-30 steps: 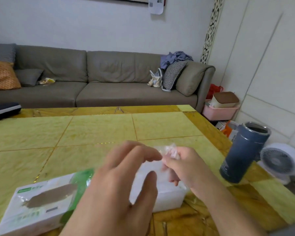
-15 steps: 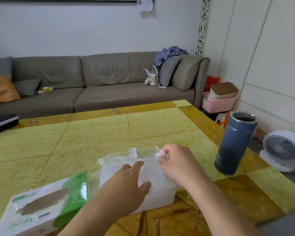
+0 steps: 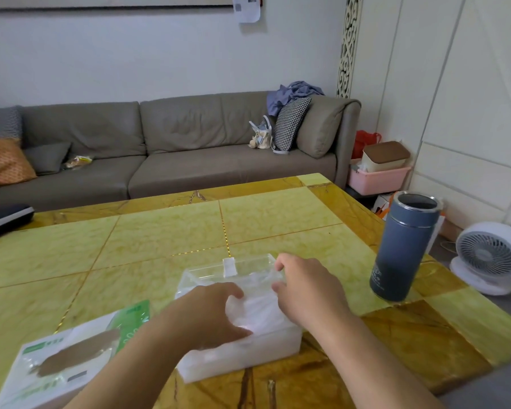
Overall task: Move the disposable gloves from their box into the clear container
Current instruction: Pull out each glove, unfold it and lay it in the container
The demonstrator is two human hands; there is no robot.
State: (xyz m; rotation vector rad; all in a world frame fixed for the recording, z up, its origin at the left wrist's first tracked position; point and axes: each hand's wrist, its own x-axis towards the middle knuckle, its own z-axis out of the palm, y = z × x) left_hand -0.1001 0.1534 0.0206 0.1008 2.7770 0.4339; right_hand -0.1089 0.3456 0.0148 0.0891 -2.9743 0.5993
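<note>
The clear container (image 3: 250, 264) stands near the table's front edge, with its hinged lid folded open at the back. A crumpled wad of translucent disposable gloves (image 3: 263, 312) fills it. My left hand (image 3: 207, 317) presses down on the gloves with its fingers spread. My right hand (image 3: 306, 287) is at the container's right end, with the fingers curled over the rim at the far right corner and the thumb near the gloves. The white and green glove box (image 3: 71, 358) lies flat to the left of the container, oval opening upward.
A tall blue-grey flask (image 3: 403, 249) without a lid stands on the table to the right of my right hand. A dark flat item (image 3: 3, 216) lies at the table's far left edge. Beyond are a sofa (image 3: 189, 149), a pink basket (image 3: 378, 178) and a floor fan (image 3: 487, 256).
Both hands came down from holding the gloves up. The gloves now sit in the container under my left palm. My right hand stopped pinching them and moved to the rim.
</note>
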